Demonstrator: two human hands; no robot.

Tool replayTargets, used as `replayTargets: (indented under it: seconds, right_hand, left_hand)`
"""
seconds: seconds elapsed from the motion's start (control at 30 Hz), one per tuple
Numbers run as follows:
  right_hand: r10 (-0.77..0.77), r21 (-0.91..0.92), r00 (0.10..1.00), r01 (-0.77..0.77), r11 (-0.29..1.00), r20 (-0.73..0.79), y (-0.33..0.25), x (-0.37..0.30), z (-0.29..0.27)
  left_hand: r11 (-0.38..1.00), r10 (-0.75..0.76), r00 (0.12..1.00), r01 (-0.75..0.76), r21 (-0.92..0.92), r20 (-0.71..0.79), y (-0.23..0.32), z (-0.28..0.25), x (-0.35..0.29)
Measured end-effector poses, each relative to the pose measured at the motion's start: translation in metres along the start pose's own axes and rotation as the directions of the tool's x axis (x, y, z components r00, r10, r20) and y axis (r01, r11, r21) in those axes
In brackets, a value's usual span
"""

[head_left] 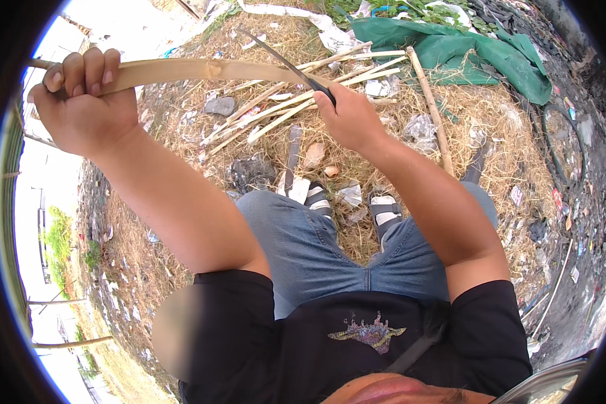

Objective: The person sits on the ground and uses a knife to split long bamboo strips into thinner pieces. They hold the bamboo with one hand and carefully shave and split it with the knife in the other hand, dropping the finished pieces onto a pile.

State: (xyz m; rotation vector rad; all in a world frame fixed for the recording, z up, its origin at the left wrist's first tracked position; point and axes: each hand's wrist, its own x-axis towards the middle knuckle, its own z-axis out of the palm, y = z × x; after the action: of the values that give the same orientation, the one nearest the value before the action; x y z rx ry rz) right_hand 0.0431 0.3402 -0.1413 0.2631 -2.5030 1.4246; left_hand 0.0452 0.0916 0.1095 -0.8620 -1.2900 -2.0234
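The left hand (87, 101), raised at upper left with its forearm slanting up and outward, is curled into a fist around a long, flat, pale tan bamboo-like strip (182, 69). The right hand (352, 116), reaching forward at a lower height in the picture, is closed on the black handle of a knife with a narrow dark blade (276, 55); whether its fingers also touch the strip I cannot tell. The strip bows across from the left fist toward the right hand, and the blade crosses its far end at a slant. Beyond lie a loose pile of slender pale sticks (276, 111), a thicker tan pole (429, 111) and a crumpled green sheet (444, 50) on straw-littered ground (175, 145).
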Motion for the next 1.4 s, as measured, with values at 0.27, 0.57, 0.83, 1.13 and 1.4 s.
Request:
replayTargets:
  seconds: [0.27,0.57,0.83,1.13,1.4]
  right_hand:
    - [0.048,0.103,0.999,-0.049,0.993,0.014,0.004,-0.008,0.06]
    - [0.017,0.112,0.996,-0.027,0.993,0.088,-0.009,0.0,0.073]
    - [0.204,0.08,0.974,-0.212,0.974,0.101,0.021,-0.003,0.085]
    - [-0.267,0.152,0.957,0.249,0.957,0.115,-0.108,-0.004,0.011]
    - [-0.2,0.055,0.967,0.193,0.98,0.158,-0.133,-0.01,-0.032]
  left_hand:
    - [1.0,-0.001,1.0,0.002,-0.027,0.024,0.023,-0.079,0.004]
    - [0.999,-0.001,0.99,0.005,0.033,-0.141,0.03,-0.136,0.003]
    - [1.0,0.007,0.988,-0.009,-0.011,-0.153,0.024,-0.125,-0.008]
    - [0.993,0.007,0.999,-0.012,-0.116,-0.039,0.023,-0.079,-0.024]
    - [0.983,0.011,0.999,-0.003,-0.184,0.039,0.024,-0.061,-0.03]
